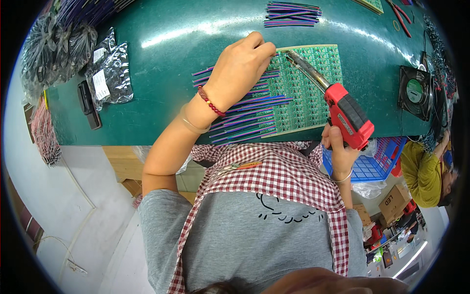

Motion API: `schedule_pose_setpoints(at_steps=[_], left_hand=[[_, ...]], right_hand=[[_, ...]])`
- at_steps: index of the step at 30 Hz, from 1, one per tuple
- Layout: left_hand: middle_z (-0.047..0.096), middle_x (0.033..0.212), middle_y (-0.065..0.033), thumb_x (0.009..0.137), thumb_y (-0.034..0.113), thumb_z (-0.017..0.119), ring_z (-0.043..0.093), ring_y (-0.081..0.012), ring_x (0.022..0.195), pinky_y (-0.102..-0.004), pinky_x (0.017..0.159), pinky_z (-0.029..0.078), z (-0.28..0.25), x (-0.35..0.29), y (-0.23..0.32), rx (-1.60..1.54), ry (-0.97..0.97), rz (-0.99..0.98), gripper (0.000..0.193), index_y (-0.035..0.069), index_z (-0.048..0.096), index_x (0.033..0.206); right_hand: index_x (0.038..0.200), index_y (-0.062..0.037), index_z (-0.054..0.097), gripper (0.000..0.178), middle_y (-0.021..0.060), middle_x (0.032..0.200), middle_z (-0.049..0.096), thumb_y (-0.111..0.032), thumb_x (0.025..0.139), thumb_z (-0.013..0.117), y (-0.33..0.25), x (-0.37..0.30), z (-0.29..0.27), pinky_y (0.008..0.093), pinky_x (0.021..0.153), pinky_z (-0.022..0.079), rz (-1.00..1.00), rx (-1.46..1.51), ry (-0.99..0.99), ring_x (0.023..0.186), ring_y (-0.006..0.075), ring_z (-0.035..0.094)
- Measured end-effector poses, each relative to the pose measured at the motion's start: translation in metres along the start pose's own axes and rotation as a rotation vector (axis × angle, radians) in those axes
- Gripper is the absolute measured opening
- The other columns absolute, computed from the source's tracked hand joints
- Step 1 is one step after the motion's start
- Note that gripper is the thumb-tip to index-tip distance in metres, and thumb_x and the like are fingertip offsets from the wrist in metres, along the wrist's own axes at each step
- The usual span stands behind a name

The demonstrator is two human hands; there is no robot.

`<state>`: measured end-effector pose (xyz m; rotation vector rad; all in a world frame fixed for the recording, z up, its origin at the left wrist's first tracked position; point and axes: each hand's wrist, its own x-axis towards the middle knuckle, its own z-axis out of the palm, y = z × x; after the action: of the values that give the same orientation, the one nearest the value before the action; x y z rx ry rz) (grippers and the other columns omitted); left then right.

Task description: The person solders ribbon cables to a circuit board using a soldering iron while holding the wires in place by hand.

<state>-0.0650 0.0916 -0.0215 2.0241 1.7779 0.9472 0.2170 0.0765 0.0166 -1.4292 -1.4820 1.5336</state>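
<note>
Currently we've got the R hand (339,147) clamped round the red-and-black soldering gun (350,117), its metal barrel slanting up & left over the green circuit board panel (306,98), tip near the panel's top edge. Our L hand (242,66) is bent over the panel's top L corner, fingers curled; fingertips are mostly hidden, so we can't tell if they're together or on smth. Panel lies flat on the green worktop (164,83), near its front edge. Multicoloured wires (259,104) stick out to its L, some ends overlapping the board. Another wire bundle (293,14) lies beyond, nr the top of the view. Far R we see a black fan (415,92), w/ red-handled pliers (401,17) farther back. Plastic bags (108,73) are over on the L.
</note>
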Motion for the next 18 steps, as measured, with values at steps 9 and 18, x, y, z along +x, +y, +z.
schedule_pose_setpoints(at_steps=[9, 18], left_hand=[[0.057, 0.085, -0.0083, 0.08, 0.004, 0.066, 0.061, -0.0283, 0.07, -0.036, 0.061, 0.05, 0.001, 0.0, -0.002, -0.013, 0.013, 0.009, 0.01, 0.007, 0.063, 0.089], [0.057, 0.084, -0.0083, 0.08, 0.004, 0.066, 0.061, -0.028, 0.069, -0.0358, 0.061, 0.05, 0.001, -0.001, -0.001, 0.009, 0.007, -0.006, 0.01, 0.007, 0.063, 0.088]], right_hand=[[0.095, -0.0008, 0.065, 0.018, 0.0033, 0.08, 0.064, -0.01, 0.082, 0.073, 0.019, 0.002, -0.007, 0.0254, 0.06, 0.047, -0.116, -0.12, 0.027, 0.065, 0.0099, 0.058], [0.085, 0.0036, 0.056, 0.012, 0.0072, 0.063, 0.054, -0.007, 0.09, 0.057, -0.002, 0.0, 0.007, 0.0253, 0.048, 0.039, -0.1, -0.058, 0.052, 0.051, 0.0115, 0.049]])
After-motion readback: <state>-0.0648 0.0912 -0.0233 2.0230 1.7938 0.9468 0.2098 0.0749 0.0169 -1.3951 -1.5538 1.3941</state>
